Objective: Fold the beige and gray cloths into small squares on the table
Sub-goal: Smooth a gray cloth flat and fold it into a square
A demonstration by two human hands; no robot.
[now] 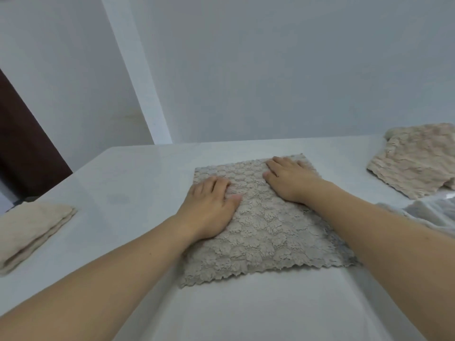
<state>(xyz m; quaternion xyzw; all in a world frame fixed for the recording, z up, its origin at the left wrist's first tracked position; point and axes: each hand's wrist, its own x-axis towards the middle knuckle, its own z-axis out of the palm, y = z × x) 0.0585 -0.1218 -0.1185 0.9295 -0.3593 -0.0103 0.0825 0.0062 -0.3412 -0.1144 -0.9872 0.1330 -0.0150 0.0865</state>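
Two hands, L (pixel 209 207) & R (pixel 290 180), flat on gray cloth (pixel 266 232); no legible txt.

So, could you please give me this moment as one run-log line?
left hand: flat on gray cloth | right hand: flat on it | cloth: spread on table | folded beige cloth: left

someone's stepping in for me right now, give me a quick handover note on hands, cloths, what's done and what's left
Left hand: flat, fingers straight, pressing the gray cloth.
Right hand: flat on the same cloth, toward its far edge.
Gray cloth: spread at the middle of the table, looks not yet folded small.
Done: one folded beige cloth lies at the left edge.
Left: fold the gray cloth into a small square; the loose beige cloth at far right is still unfolded. A pale fabric lies at right, unclear what.
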